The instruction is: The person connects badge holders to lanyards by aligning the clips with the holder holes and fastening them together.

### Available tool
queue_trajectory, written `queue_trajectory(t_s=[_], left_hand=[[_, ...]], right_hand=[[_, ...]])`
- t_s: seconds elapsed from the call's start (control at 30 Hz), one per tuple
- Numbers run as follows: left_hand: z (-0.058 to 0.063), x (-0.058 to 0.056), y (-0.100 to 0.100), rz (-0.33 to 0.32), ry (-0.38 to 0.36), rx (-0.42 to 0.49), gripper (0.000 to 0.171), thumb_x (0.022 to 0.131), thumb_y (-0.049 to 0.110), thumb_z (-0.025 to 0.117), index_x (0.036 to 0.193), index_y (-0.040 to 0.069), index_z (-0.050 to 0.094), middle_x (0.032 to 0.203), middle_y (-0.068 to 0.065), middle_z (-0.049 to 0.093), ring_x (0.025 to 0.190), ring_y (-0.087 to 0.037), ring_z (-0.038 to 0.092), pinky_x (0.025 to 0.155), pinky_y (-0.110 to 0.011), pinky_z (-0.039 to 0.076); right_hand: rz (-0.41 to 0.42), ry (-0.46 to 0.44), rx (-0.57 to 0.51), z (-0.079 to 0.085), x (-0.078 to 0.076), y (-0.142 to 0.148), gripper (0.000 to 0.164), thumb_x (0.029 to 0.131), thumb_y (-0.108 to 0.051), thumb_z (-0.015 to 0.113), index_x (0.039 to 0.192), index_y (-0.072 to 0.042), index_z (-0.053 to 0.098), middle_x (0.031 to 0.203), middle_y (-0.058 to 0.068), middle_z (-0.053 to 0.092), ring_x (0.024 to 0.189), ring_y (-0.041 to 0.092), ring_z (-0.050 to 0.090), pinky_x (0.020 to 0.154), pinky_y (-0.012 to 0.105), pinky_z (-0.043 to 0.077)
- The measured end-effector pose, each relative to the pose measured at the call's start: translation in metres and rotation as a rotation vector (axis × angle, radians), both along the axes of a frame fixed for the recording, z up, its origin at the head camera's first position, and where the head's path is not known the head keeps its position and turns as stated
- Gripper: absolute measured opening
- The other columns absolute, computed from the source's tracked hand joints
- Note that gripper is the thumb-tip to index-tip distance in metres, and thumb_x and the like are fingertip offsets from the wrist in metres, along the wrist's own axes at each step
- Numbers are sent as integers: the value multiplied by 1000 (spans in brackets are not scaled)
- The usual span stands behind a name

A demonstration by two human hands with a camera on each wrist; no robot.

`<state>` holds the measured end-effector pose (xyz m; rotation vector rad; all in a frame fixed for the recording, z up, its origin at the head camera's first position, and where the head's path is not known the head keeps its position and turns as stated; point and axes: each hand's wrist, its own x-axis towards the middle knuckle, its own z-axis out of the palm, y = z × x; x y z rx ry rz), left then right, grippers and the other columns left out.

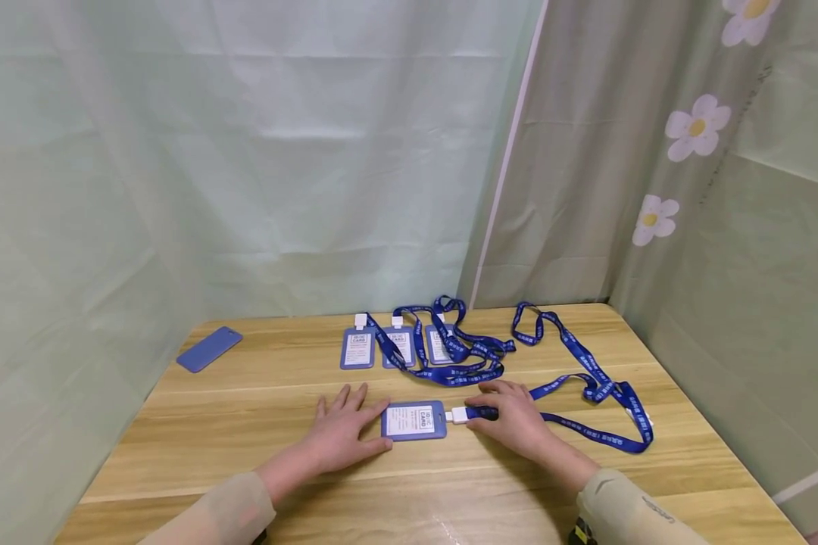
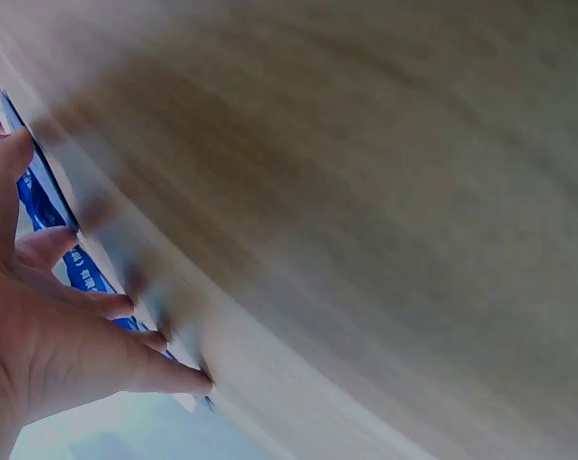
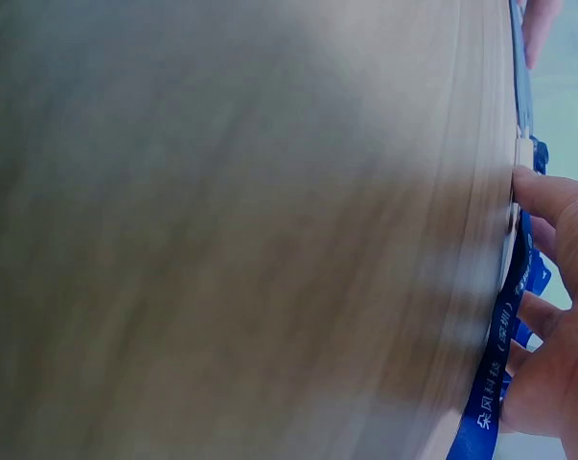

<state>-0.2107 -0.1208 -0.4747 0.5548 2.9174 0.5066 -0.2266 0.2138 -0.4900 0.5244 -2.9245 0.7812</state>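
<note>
L hand (image 1: 339,433) spread, fingertips at badge (image 1: 412,421) end, mid-bench (image 1: 409,496). R hand (image 1: 510,418) part-curled over lanyard (image 1: 603,437); grip can't be told. Badge apparently being straightened; next, lanyard prob. to be tidied.

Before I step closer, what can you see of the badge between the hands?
The badge is a blue, plastic-looking holder with rounded corners, framing a white card headed "ID/IC CARD"; the smaller print is unreadable. It lies flat on the table, turned sideways, its heading and slot to the right. There a white clip joins it, apparently pinched by the right hand. The left hand seems to touch its opposite end with thumb and forefinger.
</note>
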Motion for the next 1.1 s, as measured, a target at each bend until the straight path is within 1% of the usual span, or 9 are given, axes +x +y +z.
queue_trajectory(t_s=[0.23,0.47,0.53,0.73,0.93,1.1], left_hand=[[-1,-1,2,7,-5,23,68,90,61,69,149,29,56,163,-24,29,149,-54,18,110,-80,6],[0,-2,4,17,-13,26,72,89,59,71,150,25,55,163,-23,30,148,-54,19,110,-81,6],[1,-2,4,18,-21,21,72,89,60,71,150,26,55,163,-23,30,148,-54,19,110,-81,6],[4,-1,5,15,-37,2,71,88,63,70,148,28,57,163,-23,30,149,-54,18,111,-80,6],[5,3,6,30,-30,1,71,87,64,70,148,29,57,162,-24,30,148,-55,19,109,-82,7],[6,10,7,69,-25,-6,71,87,64,70,148,29,57,163,-26,27,148,-56,17,107,-83,4]], right_hand=[[16,17,-14,-1,0,-1,32,86,-35,84,117,-26,80,140,11,61,133,38,48,115,66,24],[0,0,-14,-3,0,-2,32,86,-35,84,117,-26,80,142,10,60,137,38,45,116,71,16],[-2,-1,-11,-3,1,-3,32,86,-35,84,117,-26,80,142,10,60,138,39,44,115,73,15],[2,-38,-20,-2,4,-5,31,88,-36,82,117,-27,80,150,14,54,145,45,36,113,78,9],[2,-70,-46,0,7,-6,30,88,-36,82,117,-27,80,153,16,50,147,49,30,111,80,5],[-3,-66,-53,-1,7,-8,30,87,-36,83,115,-27,81,154,19,48,146,52,28,110,81,3]])
